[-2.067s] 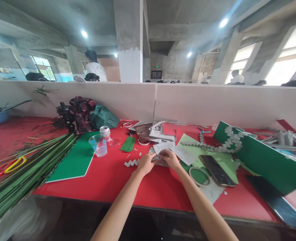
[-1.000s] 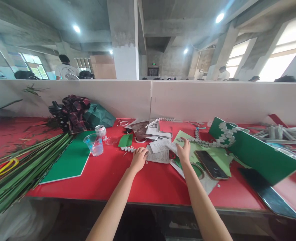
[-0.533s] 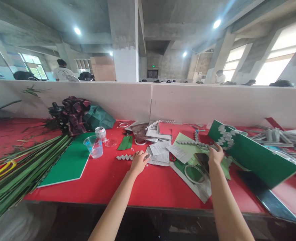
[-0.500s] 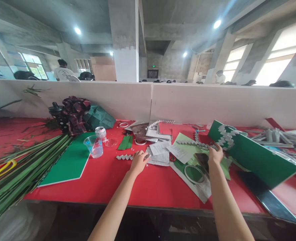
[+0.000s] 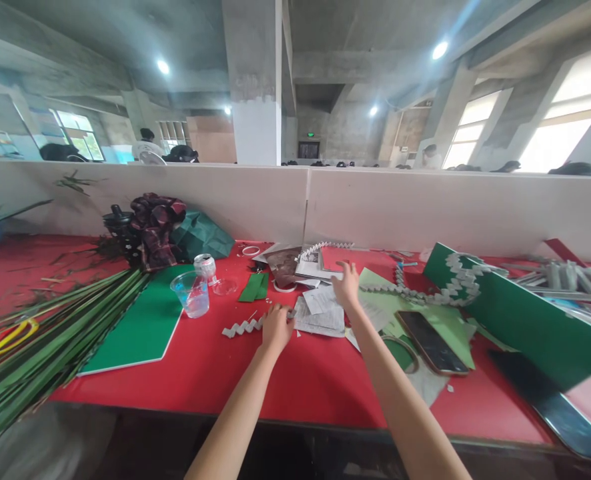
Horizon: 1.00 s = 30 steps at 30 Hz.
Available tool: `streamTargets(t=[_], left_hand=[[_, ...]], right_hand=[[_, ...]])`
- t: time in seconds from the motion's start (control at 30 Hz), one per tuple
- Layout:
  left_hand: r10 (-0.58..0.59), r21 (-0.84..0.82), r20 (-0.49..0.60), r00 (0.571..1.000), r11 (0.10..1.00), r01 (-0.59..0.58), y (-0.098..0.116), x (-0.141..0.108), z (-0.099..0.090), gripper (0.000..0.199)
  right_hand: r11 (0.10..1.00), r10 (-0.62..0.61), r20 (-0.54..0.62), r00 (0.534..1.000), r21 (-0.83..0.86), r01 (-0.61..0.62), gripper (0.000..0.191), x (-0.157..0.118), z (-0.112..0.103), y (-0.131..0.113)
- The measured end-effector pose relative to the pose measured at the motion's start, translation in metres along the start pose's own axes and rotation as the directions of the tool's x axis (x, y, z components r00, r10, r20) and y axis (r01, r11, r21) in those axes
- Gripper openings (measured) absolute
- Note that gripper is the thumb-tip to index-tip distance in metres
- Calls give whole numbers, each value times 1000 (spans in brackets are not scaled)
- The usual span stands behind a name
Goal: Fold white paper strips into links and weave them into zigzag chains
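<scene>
My left hand [image 5: 277, 328] is closed on the right end of a short zigzag chain of folded grey-white paper [image 5: 243, 327] at the table's middle. My right hand [image 5: 346, 285] reaches over the loose printed papers [image 5: 320, 300], its fingers apart and nothing visible in them. Just beyond its fingertips lies a red sheet [image 5: 358, 260]. A second folded paper chain [image 5: 333, 245] curves along the back of the paper pile. To the right, a longer folded paper chain [image 5: 425, 295] runs across green sheets and up against a green board [image 5: 520, 320].
A phone [image 5: 433, 341] and a roll of tape [image 5: 403, 353] lie right of my right arm. On the left are a plastic cup [image 5: 191, 293], a can [image 5: 205, 268], a flat green board [image 5: 135, 333] and long green leaves [image 5: 70, 340]. A low white partition [image 5: 225, 193] stands behind the red table.
My right hand has moved left from the long chain beside the phone to the papers in the middle. My left hand has shifted slightly nearer with its chain.
</scene>
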<state>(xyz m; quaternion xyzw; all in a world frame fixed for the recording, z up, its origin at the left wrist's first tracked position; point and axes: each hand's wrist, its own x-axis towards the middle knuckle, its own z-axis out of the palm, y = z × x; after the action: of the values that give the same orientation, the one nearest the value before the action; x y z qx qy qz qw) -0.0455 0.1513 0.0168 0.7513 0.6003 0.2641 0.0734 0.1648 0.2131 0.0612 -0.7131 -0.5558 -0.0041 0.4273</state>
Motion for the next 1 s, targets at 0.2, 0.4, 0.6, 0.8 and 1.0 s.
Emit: streamTargets(t=[0.2,0.4,0.6,0.8,1.0], left_hand=[[11,49,11,1000,999,-12,-1,0,3,20],[-20,102,51,998,995,15,4,0,3,19],[-28,115,60,998,993,21,7,0,3,19],[-6,82,69,998,997,0,3,1,6,19],[-20,63,53,998,998,17,0,1,8,20]], right_hand=[[881,-317,416,852,-204,427,63,8,66,-65],[840,-195,503,842,-357,409,64,45,113,-89],[872,-66,469,881,-402,279,45,68,127,-79],[909,-59,450,891,-344,234,40,61,123,-70],[963,-45,463,885,-216,162,36,54,120,-74]])
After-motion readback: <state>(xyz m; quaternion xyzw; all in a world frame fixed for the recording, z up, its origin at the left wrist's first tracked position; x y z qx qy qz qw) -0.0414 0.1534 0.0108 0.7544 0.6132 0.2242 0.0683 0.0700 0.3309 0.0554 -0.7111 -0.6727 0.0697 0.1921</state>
